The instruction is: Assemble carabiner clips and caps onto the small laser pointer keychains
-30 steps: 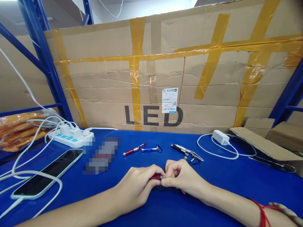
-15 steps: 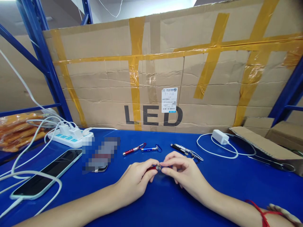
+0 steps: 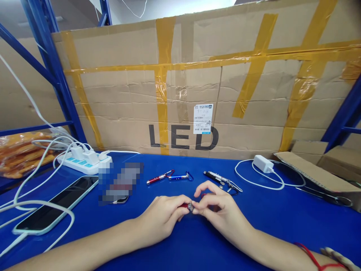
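Red barrel [image 3: 184,206]; lower than just before

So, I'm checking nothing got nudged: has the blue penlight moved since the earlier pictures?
No. Against the printed LED letters, the blue penlight shows no shift either way, appearing below them as before.

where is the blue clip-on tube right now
In the head view, the blue clip-on tube lies on the table about midway across, just right of the red clip-on tube and beyond the left hand.

Bright, even light; tape [image 3: 161,88] glares; a pixelated patch [image 3: 124,183] blots the surface's [image 3: 183,250] far left; frame edges stretch.
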Available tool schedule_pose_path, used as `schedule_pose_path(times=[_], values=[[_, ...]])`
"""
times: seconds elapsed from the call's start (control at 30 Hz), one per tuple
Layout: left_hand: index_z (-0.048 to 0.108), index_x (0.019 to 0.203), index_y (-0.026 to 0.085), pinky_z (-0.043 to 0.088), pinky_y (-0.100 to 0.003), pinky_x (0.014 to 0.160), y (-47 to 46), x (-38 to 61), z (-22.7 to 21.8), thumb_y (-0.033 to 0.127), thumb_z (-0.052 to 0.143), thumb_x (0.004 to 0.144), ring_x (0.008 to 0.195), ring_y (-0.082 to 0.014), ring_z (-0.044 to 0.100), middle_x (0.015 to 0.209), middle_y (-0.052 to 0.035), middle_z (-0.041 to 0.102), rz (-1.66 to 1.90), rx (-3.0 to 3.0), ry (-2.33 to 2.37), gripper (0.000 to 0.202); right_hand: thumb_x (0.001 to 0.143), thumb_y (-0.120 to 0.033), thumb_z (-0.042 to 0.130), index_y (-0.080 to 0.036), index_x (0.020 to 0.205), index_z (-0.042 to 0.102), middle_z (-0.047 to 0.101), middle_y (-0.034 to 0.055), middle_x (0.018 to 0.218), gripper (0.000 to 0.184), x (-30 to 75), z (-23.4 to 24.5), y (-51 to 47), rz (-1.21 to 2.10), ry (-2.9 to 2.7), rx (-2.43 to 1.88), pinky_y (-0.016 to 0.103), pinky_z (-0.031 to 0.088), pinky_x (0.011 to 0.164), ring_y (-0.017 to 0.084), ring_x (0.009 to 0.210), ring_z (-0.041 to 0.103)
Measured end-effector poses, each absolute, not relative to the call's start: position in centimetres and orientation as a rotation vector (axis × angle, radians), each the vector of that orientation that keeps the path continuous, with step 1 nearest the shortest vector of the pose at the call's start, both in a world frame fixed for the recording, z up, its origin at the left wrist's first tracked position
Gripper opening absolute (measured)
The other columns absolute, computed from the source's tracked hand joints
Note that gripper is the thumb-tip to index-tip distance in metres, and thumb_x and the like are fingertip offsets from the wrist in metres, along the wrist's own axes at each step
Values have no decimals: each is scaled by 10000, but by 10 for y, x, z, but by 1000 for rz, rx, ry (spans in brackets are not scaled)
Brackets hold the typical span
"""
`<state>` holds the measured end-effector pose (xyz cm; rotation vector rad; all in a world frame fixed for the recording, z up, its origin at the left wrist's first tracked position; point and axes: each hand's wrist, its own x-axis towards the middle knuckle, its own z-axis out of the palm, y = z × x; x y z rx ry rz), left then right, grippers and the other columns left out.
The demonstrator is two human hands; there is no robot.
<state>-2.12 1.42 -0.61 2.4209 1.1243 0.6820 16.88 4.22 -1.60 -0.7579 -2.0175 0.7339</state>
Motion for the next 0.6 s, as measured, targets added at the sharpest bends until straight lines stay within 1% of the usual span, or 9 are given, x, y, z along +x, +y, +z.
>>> schedule_pose_path(times=[0.1,0.17,0.27,0.4,0.5,0.6], values=[[479,893,200,355,-182,567,13,-20,-4,201,345,903,587,-107,524,685,31,555,690,2410,1112,135,803,-244,579,-163,594,675,527,48,825,243,170,-16,41,697,-2045,-682,192,355,474,62,557,476],[430,847,200,349,-185,541,11,-19,-2,198,353,895,565,-111,524,678,29,554,697,2406,1108,91,813,-233,569,-163,601,676,534,48,814,248,171,-16,41,689,-2047,-643,186,357,474,63,564,482],[374,801,210,347,-190,530,7,-17,1,194,342,897,562,-121,541,683,25,563,698,2428,1096,102,815,-220,568,-157,596,672,547,46,801,251,171,-16,40,694,-2046,-617,185,358,476,55,547,476],[351,784,216,355,-193,537,5,-17,0,187,344,897,610,-133,583,736,14,597,709,2481,1091,118,811,-205,571,-150,590,662,556,41,782,245,170,-15,40,736,-2043,-628,182,358,483,57,556,483],[338,777,217,356,-195,533,6,-17,-2,186,357,897,614,-138,595,741,14,605,718,2522,1087,125,782,-164,591,-148,583,652,543,31,767,208,171,-14,41,787,-2050,-651,179,360,493,65,586,489],[338,775,215,365,-197,542,6,-17,-2,190,356,902,627,-141,601,748,9,614,727,2564,1078,131,753,-165,622,-145,560,635,524,24,752,195,171,-13,41,845,-2042,-674,178,356,493,71,602,487]])
